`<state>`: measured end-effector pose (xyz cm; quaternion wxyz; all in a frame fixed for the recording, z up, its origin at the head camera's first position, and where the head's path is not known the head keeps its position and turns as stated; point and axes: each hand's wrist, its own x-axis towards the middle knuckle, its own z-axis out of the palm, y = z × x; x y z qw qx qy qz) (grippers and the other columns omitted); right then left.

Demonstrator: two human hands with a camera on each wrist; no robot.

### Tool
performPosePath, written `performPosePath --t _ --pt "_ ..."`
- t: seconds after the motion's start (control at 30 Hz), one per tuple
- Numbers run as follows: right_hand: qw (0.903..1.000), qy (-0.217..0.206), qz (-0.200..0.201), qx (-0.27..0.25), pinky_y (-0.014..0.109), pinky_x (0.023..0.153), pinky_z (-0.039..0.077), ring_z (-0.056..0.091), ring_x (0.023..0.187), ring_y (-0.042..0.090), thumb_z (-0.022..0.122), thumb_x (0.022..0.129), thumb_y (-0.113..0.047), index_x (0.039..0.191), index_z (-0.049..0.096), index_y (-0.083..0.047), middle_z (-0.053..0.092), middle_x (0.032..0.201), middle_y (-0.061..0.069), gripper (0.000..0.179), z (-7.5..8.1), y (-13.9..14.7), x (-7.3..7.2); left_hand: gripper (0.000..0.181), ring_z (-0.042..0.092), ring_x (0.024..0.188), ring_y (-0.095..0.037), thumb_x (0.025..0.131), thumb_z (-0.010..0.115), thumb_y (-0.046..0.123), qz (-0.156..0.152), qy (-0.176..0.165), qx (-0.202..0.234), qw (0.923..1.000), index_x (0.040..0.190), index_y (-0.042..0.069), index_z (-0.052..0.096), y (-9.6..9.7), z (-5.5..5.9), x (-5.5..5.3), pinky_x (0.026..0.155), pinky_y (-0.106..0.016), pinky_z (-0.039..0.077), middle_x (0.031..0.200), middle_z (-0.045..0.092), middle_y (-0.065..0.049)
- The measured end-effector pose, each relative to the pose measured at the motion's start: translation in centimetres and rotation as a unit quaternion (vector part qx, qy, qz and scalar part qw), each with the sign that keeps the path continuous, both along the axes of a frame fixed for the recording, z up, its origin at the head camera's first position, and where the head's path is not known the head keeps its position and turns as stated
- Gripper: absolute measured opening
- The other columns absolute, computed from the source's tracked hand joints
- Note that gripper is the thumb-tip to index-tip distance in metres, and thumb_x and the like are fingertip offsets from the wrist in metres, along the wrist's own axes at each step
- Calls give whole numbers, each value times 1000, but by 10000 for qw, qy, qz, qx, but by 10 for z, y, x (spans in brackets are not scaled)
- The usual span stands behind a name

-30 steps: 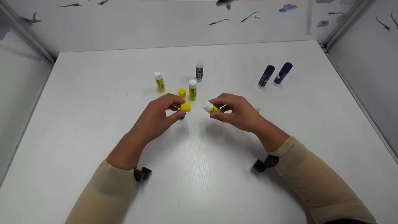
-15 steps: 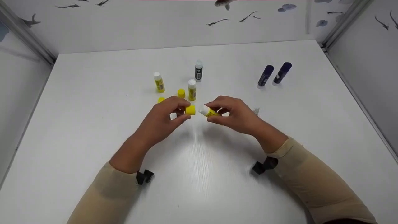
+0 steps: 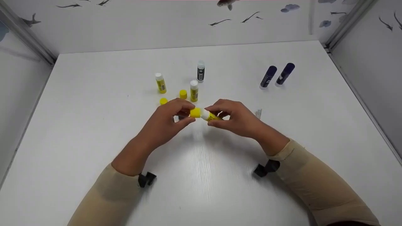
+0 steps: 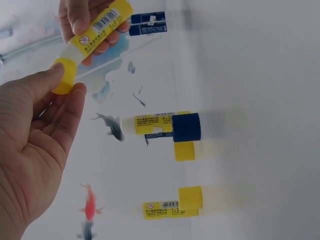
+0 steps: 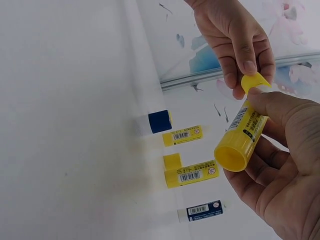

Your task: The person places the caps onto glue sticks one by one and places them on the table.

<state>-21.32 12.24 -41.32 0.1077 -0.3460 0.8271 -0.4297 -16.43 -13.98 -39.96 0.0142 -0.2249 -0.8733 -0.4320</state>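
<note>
My left hand (image 3: 166,124) pinches a yellow cap (image 3: 195,112) between thumb and fingers. A yellow glue stick (image 3: 213,117) is gripped in my right hand (image 3: 240,119), tilted, its white end towards the left hand. Cap and white end meet in front of me; in the left wrist view the cap (image 4: 65,79) covers the tip of the white end at a slight angle. How far it is on cannot be told. The right wrist view shows the stick's hollow yellow base (image 5: 232,157). Both hands are above the table.
Two yellow glue sticks (image 3: 194,91) with white tops stand beyond the hands, near a dark-blue-labelled stick (image 3: 201,72). Loose yellow caps (image 3: 183,94) and a blue cap (image 4: 186,127) are close by. Two capped dark blue sticks (image 3: 268,77) stand at the back right.
My left hand has moved right and slightly nearer me with the yellow cap. The gap to the glue stick has closed, and cap and white end now touch.
</note>
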Motion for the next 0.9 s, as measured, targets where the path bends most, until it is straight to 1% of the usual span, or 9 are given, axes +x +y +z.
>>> performPosePath --t 0.1,0.37,0.6,0.9 --pt "10000 30 32 48 32 91 60 65 99 13 80 93 -19 128 74 -22 71 111 -3 36 0 0 0 33 70 105 -14 94 77 13 14 -17 -43 10000 125 11 68 1 1 0 95 -29 60 123 69 -1" --pt "9997 141 126 168 30 88 59 62 94 13 79 94 -21 130 74 -23 71 110 -4 36 -1 1 1 31 68 101 -12 94 77 15 -41 48 -159 9999 125 13 69 1 -1 1 93 -27 60 121 69 1" --pt "9989 277 288 265 27 84 57 60 90 13 78 95 -20 131 73 -21 71 107 -4 36 0 0 2 30 69 103 -12 94 77 15 -137 11 -195 9997 124 14 69 1 -1 1 94 -28 60 122 69 1" --pt "9978 380 298 455 27 78 56 60 90 13 78 95 -18 131 73 -19 71 109 -3 37 2 -1 3 32 68 103 -13 93 77 14 -211 60 -288 9993 124 14 70 2 -2 2 94 -29 60 122 70 1"
